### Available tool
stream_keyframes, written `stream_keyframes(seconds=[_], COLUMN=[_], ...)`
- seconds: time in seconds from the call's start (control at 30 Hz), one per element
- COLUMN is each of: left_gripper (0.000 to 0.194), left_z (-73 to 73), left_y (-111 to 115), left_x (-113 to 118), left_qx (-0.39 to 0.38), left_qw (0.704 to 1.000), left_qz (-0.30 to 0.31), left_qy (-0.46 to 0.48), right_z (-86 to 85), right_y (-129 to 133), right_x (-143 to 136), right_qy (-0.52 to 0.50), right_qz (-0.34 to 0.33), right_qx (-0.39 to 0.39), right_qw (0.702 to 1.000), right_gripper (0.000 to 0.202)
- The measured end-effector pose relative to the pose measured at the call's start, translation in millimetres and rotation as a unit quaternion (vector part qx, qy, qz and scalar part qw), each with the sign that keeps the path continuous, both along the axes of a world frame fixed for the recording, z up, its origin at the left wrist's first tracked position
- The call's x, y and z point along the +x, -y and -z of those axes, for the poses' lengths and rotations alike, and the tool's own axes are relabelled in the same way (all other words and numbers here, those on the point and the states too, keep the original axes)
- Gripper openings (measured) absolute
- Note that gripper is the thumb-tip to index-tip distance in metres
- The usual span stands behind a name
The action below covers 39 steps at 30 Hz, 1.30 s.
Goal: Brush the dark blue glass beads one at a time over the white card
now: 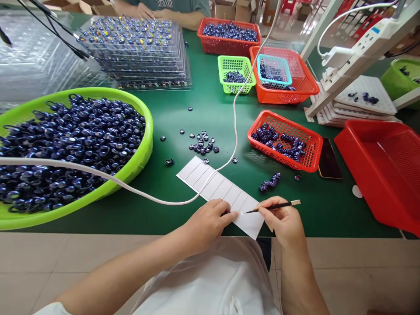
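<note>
A strip of white paper ruled with lines lies at the table's front edge. My left hand rests on its lower left edge, fingers bent and closed. A small dark piece shows between its thumb and fingers, mostly hidden. My right hand pinches a thin black paintbrush with a pale end; its tip points left, close to my left fingertips, with a spot of white at it. Several loose dark blue shiny beads lie beyond the paper, and a cluster of them sits to its right.
A green basket heaped with dark looped pieces fills the left. A white cable crosses the paper. Red basket, phone and red bin stand right. Stacked clear trays are behind; another person's hands rest across the table.
</note>
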<state>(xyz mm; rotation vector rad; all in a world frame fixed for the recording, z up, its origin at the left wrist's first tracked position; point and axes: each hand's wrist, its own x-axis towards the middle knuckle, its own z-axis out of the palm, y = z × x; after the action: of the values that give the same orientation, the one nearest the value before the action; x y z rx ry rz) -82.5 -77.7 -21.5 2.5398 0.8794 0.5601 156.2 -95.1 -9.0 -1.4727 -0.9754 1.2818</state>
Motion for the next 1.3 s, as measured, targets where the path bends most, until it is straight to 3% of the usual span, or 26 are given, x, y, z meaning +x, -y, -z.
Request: stream_keyframes(seconds=[0.23,0.4,0.6,0.73,0.8,0.87,1.03,1.3], left_gripper=[0.012,0.007,0.004,0.005,0.008,0.012,0.026,0.02], left_z=[-15.6,-29.3,-17.8,-8.0,-6.2,-6.0,-4.5,5.3], left_y=[-22.0,-53.6,-61.7,-56.3,-56.0,-56.8,-56.5,-52.4], left_x=[11.4,37.2,56.0,56.9,56.8,57.1,60.2,62.2], left_qx=[-0.067,-0.13,-0.262,-0.382,-0.407,-0.392,-0.283,-0.152], left_qw=[0.991,0.98,0.946,0.894,0.879,0.885,0.932,0.97], left_qz=[-0.065,-0.068,-0.101,-0.104,-0.111,-0.116,-0.104,-0.099], left_qy=[0.097,0.131,0.161,0.211,0.225,0.224,0.202,0.162], right_z=[10.1,9.8,19.6,22.1,22.0,21.6,22.1,26.3], right_y=[3.3,3.4,2.0,1.2,2.2,4.6,12.3,16.2], right_x=[2.3,0.1,-2.5,-3.2,-3.4,-3.8,-5.4,-6.6], right_qy=[-0.041,-0.038,-0.022,-0.019,-0.022,-0.017,0.028,0.079], right_qz=[0.133,0.219,0.269,0.274,0.265,0.256,0.216,0.159], right_qx=[0.137,0.205,0.218,0.235,0.239,0.236,0.236,0.276], right_qw=[0.981,0.953,0.938,0.932,0.934,0.937,0.947,0.945], right_gripper=[0.017,0.014,0.015,0.015,0.015,0.014,0.012,0.017])
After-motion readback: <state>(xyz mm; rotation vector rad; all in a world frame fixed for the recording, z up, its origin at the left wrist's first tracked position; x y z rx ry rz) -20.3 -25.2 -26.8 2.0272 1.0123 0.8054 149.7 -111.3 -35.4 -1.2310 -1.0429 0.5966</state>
